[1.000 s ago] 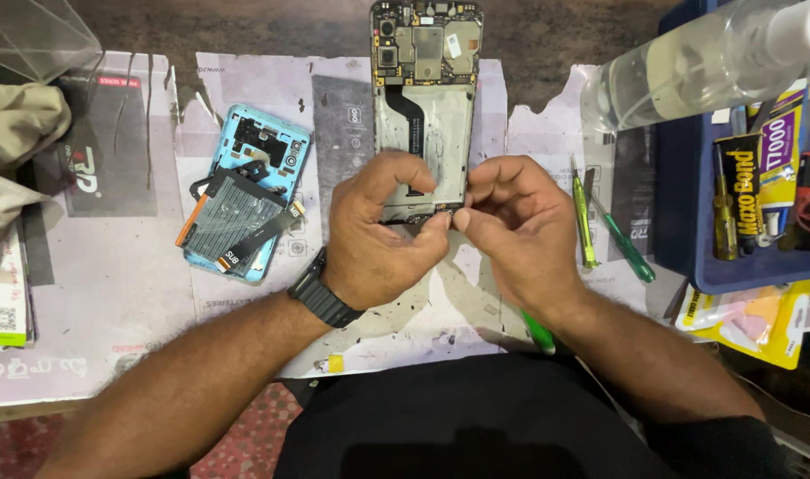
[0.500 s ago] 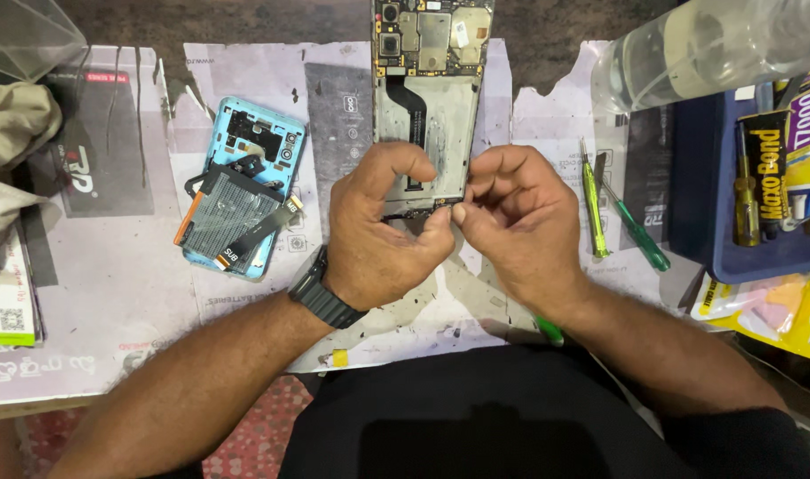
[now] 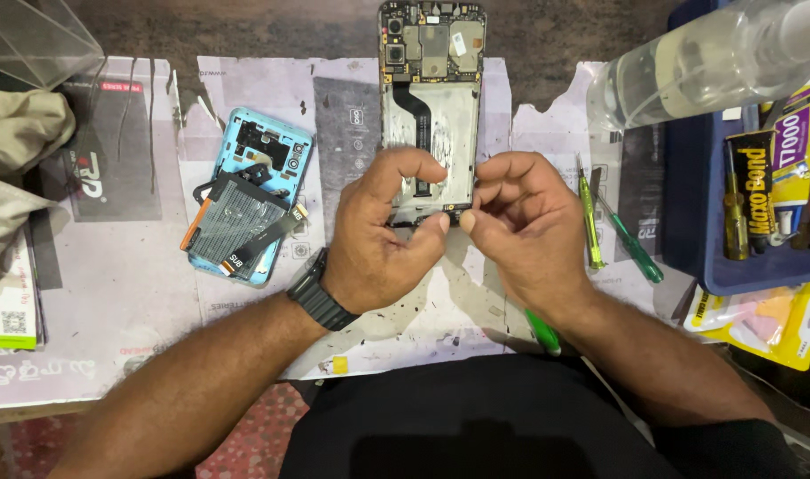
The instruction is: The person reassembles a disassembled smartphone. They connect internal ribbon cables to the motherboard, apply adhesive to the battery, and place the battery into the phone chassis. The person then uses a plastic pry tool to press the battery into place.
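— What lies left on the surface [image 3: 529,53]?
— A blue phone back cover [image 3: 250,195], a beige cloth [image 3: 15,151].
— And right?
— Green screwdrivers [image 3: 609,226], a clear bottle [image 3: 698,62], a blue tray [image 3: 689,213]

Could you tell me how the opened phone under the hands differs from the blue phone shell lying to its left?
The opened phone lies straight, its circuit board bared; the blue phone shell lies tilted, with a grey battery and ribbon cables across it. The left hand and right hand meet at the opened phone's lower end; nothing touches the shell. Both rest on paper sheets.
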